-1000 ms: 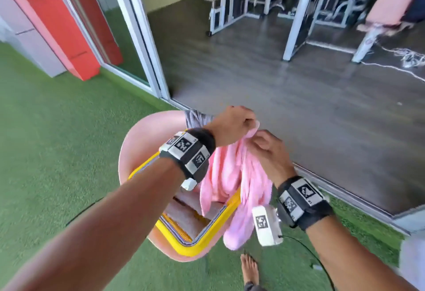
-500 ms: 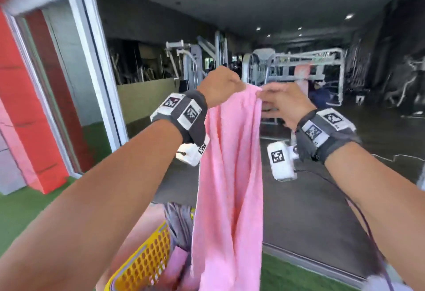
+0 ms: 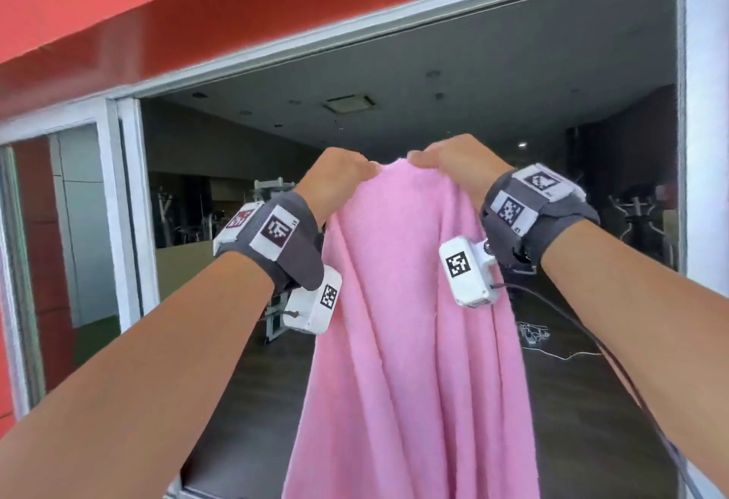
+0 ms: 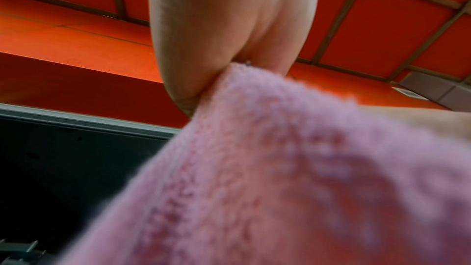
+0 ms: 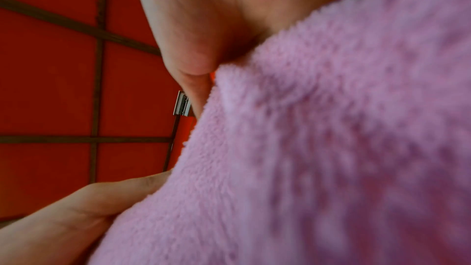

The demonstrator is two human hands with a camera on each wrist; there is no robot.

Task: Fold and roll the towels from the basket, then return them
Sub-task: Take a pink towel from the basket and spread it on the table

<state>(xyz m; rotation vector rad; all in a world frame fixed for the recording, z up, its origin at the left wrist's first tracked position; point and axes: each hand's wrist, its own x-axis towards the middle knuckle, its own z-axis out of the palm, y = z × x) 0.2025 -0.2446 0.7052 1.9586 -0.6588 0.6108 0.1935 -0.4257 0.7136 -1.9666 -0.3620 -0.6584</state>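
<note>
A pink fleecy towel (image 3: 410, 341) hangs full length in front of me, held up high by its top edge. My left hand (image 3: 339, 175) pinches the top edge on the left and my right hand (image 3: 453, 163) grips it on the right, a short span apart. The left wrist view shows my thumb and fingers of the left hand (image 4: 203, 80) clamped on the towel (image 4: 293, 178). In the right wrist view the right hand (image 5: 201, 51) pinches the towel (image 5: 331, 138), with my left hand (image 5: 76, 213) below. The basket is out of view.
Ahead is a wide doorway with a white frame (image 3: 130, 214) under a red beam (image 3: 197, 21). Beyond it lies a dim gym room with exercise machines (image 3: 272, 199) and cables on the dark floor (image 3: 544, 337).
Both hands have lifted the pink towel from the basket up to head height and moved slightly apart along its top edge. My view has tilted upward, so the basket has dropped out of sight.
</note>
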